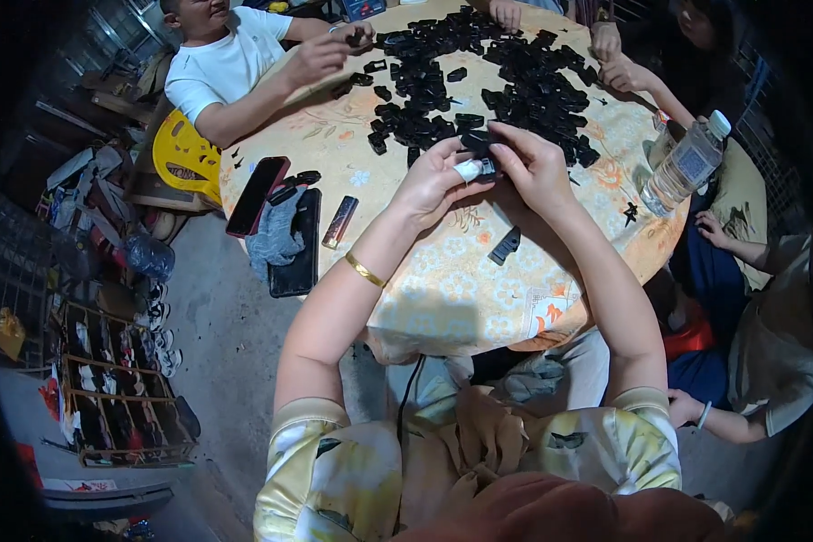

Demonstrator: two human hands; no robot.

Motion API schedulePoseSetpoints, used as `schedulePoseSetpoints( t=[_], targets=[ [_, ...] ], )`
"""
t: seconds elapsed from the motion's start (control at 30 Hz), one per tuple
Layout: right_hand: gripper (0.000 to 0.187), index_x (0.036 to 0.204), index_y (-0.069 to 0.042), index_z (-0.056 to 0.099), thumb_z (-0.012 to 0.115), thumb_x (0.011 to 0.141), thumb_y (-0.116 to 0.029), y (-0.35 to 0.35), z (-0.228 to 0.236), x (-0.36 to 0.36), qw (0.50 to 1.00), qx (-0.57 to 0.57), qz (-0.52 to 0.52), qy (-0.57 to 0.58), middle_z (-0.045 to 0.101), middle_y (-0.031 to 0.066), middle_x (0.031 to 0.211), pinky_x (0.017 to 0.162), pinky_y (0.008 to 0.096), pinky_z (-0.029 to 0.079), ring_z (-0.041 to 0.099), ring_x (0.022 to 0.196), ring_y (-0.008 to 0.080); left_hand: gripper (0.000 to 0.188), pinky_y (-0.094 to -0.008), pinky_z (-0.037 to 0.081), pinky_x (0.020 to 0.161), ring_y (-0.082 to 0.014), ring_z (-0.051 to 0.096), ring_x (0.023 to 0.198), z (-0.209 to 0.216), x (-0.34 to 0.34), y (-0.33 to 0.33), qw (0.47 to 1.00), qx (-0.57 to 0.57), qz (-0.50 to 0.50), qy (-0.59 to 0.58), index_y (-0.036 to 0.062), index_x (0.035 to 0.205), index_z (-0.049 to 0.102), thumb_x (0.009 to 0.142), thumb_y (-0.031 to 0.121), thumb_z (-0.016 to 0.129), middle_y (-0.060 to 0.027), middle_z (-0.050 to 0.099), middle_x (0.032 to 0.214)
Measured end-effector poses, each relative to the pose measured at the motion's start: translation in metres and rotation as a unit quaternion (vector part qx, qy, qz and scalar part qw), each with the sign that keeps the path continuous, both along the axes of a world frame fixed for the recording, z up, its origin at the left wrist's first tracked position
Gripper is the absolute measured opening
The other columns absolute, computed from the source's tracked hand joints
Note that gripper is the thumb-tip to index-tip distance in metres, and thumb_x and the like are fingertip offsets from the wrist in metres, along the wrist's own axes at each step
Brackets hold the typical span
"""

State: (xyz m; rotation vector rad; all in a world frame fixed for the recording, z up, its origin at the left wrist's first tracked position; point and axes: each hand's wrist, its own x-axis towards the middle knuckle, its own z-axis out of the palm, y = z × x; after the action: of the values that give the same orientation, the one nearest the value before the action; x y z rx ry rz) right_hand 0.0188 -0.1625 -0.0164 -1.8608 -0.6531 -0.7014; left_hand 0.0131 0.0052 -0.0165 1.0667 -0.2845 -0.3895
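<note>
Both hands meet over the near middle of the round table, closed around a small black plastic part (486, 166). My left hand (432, 185), with a white wrap on its thumb and a gold bangle on the wrist, grips the part from the left. My right hand (540, 173) pinches it from the other side; the fingers cover much of it. Just beyond my hands spreads a heap of similar black plastic parts (537, 90). One loose black piece (506, 246) lies on the cloth nearer to me, below my right hand.
Left of my arm lie a phone (257, 196), a grey-blue cloth (276, 238) on a dark flat case (296, 271), and a lighter (339, 222). A clear water bottle (686, 167) stands at the right edge. Other people's hands (318, 60) handle parts around the floral tablecloth (434, 289).
</note>
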Motion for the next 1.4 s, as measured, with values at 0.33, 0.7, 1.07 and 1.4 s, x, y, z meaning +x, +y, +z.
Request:
schedulePoseSetpoints(
  t=[0.33,0.7,1.07,1.4],
  targets=[
    [0.017,0.084,0.003,0.062,0.051,0.086,-0.01,-0.016,0.002,0.006,0.916,0.052,0.118,0.381,0.059,0.002,0.07,0.055,0.0215,0.047,0.058,0.062,0.0091,0.038,-0.0262,0.052,0.076,-0.0136,0.06,0.087,0.0,0.0,-0.002,0.981,0.08,0.117,-0.134,-0.0019,0.114,0.051,0.077,-0.004,0.06,-0.0089,0.06,0.098],
    [0.011,0.076,0.002,0.059,0.056,0.078,-0.009,0.003,-0.002,-0.014,0.964,-0.238,-0.115,-0.014,0.054,0.0139,0.071,0.055,0.037,0.046,0.057,0.064,0.0313,0.047,-0.0243,0.05,0.075,-0.0122,0.058,0.09,-0.004,-0.011,-0.013,0.97,0.147,0.152,-0.122,-0.005,0.121,0.046,0.078,0.0,0.063,-0.0101,0.06,0.103],
    [0.036,0.104,0.0,0.061,0.07,0.076,-0.02,-0.009,0.014,-0.008,0.905,0.066,0.2,0.369,0.064,0.0029,0.087,0.065,0.0233,0.047,0.057,0.076,0.0067,0.038,-0.022,0.05,0.071,-0.0119,0.059,0.084,0.012,-0.014,-0.006,0.99,0.036,0.116,-0.071,-0.007,0.119,0.043,0.083,-0.001,0.053,-0.0106,0.061,0.098],
    [0.032,0.104,0.0,0.061,0.063,0.083,-0.024,-0.062,0.018,0.043,0.941,0.058,0.066,0.327,0.064,0.0029,0.083,0.057,0.0191,0.046,0.057,0.066,0.0067,0.022,-0.0285,0.046,0.066,-0.016,0.057,0.073,-0.017,-0.012,-0.01,0.814,0.394,-0.047,-0.425,0.0012,0.091,0.061,0.078,0.018,0.065,-0.0084,0.06,0.081]
  ],
)
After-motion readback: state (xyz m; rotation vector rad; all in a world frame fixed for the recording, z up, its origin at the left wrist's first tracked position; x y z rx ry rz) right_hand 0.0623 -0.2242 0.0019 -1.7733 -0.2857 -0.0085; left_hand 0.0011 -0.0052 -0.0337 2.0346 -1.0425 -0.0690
